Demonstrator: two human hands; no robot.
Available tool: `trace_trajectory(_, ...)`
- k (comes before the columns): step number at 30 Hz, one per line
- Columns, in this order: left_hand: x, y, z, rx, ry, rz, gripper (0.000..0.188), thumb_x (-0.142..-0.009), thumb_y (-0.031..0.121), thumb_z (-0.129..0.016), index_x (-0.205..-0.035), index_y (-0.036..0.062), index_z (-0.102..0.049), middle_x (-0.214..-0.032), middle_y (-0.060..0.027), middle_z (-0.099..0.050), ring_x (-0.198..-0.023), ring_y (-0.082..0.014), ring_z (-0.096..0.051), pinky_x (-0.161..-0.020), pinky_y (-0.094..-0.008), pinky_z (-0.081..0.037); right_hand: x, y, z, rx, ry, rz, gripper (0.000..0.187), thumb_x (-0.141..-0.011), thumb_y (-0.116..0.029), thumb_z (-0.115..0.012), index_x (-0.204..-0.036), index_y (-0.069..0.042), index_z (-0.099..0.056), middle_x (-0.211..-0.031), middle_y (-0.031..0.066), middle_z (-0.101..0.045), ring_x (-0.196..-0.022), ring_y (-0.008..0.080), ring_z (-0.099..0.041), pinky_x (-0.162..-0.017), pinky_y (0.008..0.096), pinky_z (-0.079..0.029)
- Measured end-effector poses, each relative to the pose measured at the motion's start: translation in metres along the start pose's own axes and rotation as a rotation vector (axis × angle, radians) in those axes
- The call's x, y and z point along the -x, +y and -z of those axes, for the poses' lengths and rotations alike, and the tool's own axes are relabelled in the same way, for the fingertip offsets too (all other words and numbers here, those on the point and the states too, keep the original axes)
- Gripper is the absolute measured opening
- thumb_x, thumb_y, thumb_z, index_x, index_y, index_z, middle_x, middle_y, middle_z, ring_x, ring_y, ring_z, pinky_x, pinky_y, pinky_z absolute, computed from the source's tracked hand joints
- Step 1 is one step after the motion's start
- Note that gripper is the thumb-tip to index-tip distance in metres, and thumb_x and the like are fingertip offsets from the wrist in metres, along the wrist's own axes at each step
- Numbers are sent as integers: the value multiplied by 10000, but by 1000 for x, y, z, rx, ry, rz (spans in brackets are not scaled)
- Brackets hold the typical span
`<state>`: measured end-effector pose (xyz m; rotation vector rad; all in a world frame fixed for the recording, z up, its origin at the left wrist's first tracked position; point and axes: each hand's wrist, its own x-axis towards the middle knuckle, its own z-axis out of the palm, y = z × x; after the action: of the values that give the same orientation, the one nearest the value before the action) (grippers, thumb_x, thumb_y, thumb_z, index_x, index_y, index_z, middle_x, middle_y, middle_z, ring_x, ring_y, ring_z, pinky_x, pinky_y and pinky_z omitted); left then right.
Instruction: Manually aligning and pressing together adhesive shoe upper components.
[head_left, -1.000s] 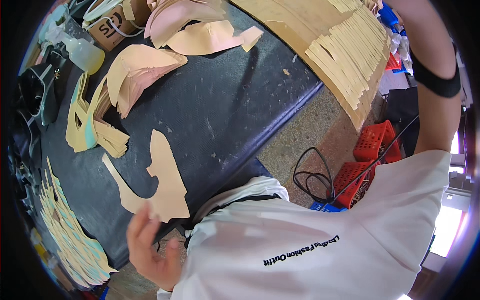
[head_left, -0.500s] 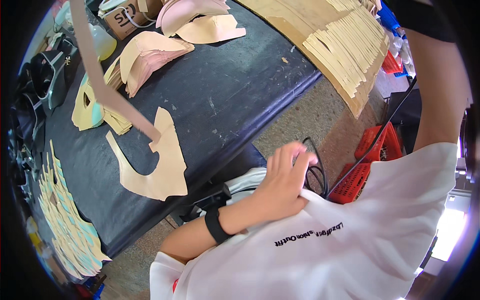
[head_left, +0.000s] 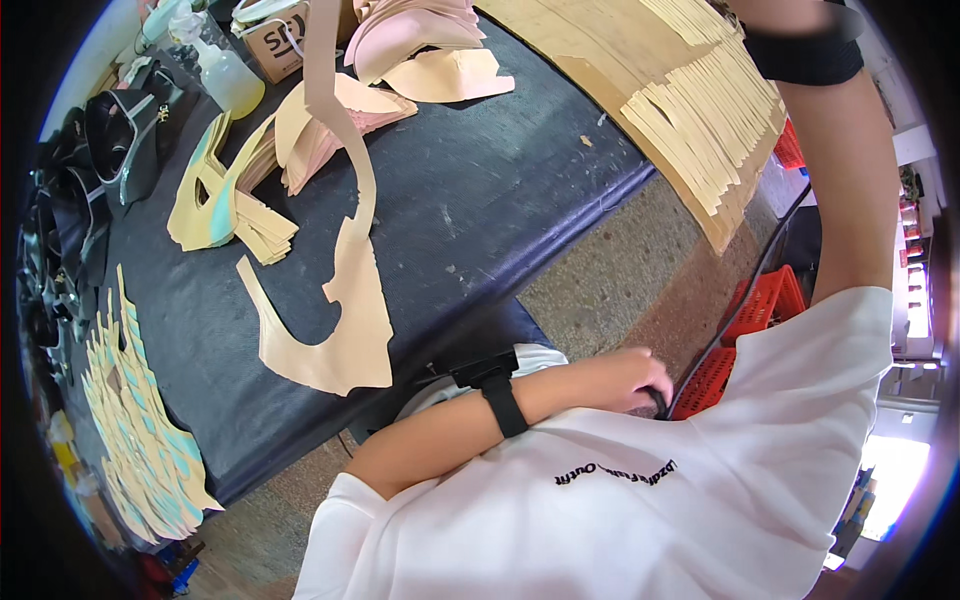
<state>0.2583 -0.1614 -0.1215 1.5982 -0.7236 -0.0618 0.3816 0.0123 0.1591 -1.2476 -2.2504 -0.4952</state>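
Note:
My left hand [head_left: 638, 380] is held low against my white shirt, its fingers curled round a black cable [head_left: 690, 365]; the fingertips are partly hidden. On the left wrist sits a black band [head_left: 502, 400]. My right arm [head_left: 850, 180] reaches up at the right, and beyond its black wristband [head_left: 805, 52] the hand is cut off by the top edge. A beige, curved cut-out piece [head_left: 350, 340] lies on the black table [head_left: 470, 200], in front of me at the left. From its upper end a long narrow strip [head_left: 350, 150] runs up past the top edge.
Stacked pink and beige cut pieces [head_left: 410, 40] and yellowish ones [head_left: 205, 205] lie farther back. Layered pointed pieces [head_left: 150, 430] line the left end. Black shoe-like items [head_left: 110, 140], a bottle [head_left: 230, 80] and a cardboard sheet with strips [head_left: 700, 130] surround them. Red baskets [head_left: 765, 300] stand right.
My left hand has moved right and down, its fingers going from loosely bent to curled round the cable. My raised right arm has shifted left, showing its wristband more fully. The view has shifted slightly.

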Motion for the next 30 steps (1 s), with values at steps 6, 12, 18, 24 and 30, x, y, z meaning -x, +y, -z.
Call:
trace_trajectory(6, 2, 4, 3, -182, 292, 155, 103, -787, 96, -636, -883, 130, -649, -789, -60, -575, -810, -281, -516, -734, -367, -408, 5, 8, 6, -90, -7, -87, 166, -843, -140, -613, -855, 20, -656, -622, 19, -562, -567, 83, -499, -536, 238, -394)
trace_trajectory(12, 11, -29, -4, -256, 549, 231, 180, -744, 54, -648, -914, 114, -659, -779, -78, -586, -799, -302, -543, -762, -384, -421, 8, -11, 2, -73, -51, -253, 149, -836, -124, -620, -833, 21, -651, -626, 10, -563, -573, 60, -485, -534, 227, -386)
trace_trajectory(18, 30, -11, 10, -315, 324, 484, 244, -759, 68, -654, -1002, 87, -647, -875, -113, -612, -880, -315, -562, -832, -408, -424, 17, -5, -4, -382, -65, -199, 142, -844, -133, -625, -862, 2, -662, -694, 8, -604, -607, 55, -505, -551, 222, -398)
trace_trajectory(24, 116, 102, 28, -399, 434, 411, 252, -799, 105, -622, -1028, 8, -585, -948, -171, -602, -910, -328, -579, -788, -392, -470, 32, -27, 13, -707, 99, -334, 169, -857, -160, -644, -880, 7, -635, -785, 30, -644, -727, 91, -604, -637, 222, -467)
trace_trajectory(30, 289, 122, -39, -417, 239, 1539, 255, -716, 173, -608, -840, -47, -640, -829, -267, -635, -787, -428, -622, -681, -450, -513, 42, -32, -11, -902, 227, -490, 125, -844, -138, -572, -864, -16, -594, -749, 54, -635, -705, 109, -603, -653, 216, -441)
